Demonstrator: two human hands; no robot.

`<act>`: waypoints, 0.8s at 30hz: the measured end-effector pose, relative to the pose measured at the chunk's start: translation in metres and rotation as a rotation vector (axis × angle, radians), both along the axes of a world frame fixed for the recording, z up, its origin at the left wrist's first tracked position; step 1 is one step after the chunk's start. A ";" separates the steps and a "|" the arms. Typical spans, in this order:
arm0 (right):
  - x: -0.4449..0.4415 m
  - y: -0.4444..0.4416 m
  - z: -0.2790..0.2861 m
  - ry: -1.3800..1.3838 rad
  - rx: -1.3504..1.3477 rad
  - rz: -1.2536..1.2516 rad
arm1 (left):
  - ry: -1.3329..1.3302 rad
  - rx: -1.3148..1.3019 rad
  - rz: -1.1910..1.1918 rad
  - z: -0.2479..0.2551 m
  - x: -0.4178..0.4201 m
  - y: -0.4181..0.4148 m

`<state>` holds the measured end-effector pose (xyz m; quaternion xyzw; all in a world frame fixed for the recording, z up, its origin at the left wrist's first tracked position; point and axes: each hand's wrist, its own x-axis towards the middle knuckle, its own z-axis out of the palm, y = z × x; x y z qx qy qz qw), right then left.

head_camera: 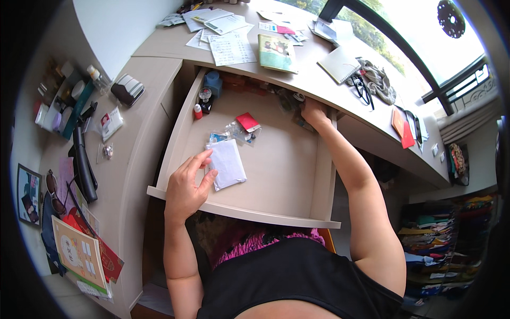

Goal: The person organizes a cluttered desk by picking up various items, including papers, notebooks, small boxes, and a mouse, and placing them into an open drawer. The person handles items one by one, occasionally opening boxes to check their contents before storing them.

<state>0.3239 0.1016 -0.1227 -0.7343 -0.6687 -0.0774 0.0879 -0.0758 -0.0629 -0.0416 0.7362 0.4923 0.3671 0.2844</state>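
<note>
Before me a wooden drawer (271, 215) is pulled out from beneath the desk. My left hand (189, 183) hovers over its left part, thumb and fingers apart, at the edge of a white paper packet (228, 165); whether they touch is unclear. Just behind the packet lie clear plastic bags (249, 137) and a small red card (248, 121). My right hand (314, 111) reaches into the back right corner, among small items in plastic (286, 100). Its fingers are largely hidden there. A red-capped small bottle (198, 111) and a blue container (213, 83) stand at the back left.
The desk (239, 4) above carries loose papers (232, 48), an illustrated book (277, 54), a spiral notebook (338, 63) and a grey cloth (376, 81). On the left counter are a black hair straightener (83, 163), sunglasses (55, 193) and a workbook (77, 253). Folded clothes (430, 247) fill shelves at right.
</note>
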 end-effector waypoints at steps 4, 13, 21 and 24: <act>0.000 -0.018 0.018 0.142 -0.206 -0.061 | 0.037 -0.028 -0.004 0.001 0.005 0.000; -0.039 -0.104 0.087 0.371 -0.247 0.377 | 0.047 -0.110 0.025 0.006 0.012 0.005; 0.038 -0.061 0.137 0.650 0.134 0.097 | 0.072 -0.199 0.078 0.002 0.018 0.021; 0.077 -0.022 0.131 0.521 0.223 -0.180 | 0.086 -0.210 0.087 0.000 0.021 0.028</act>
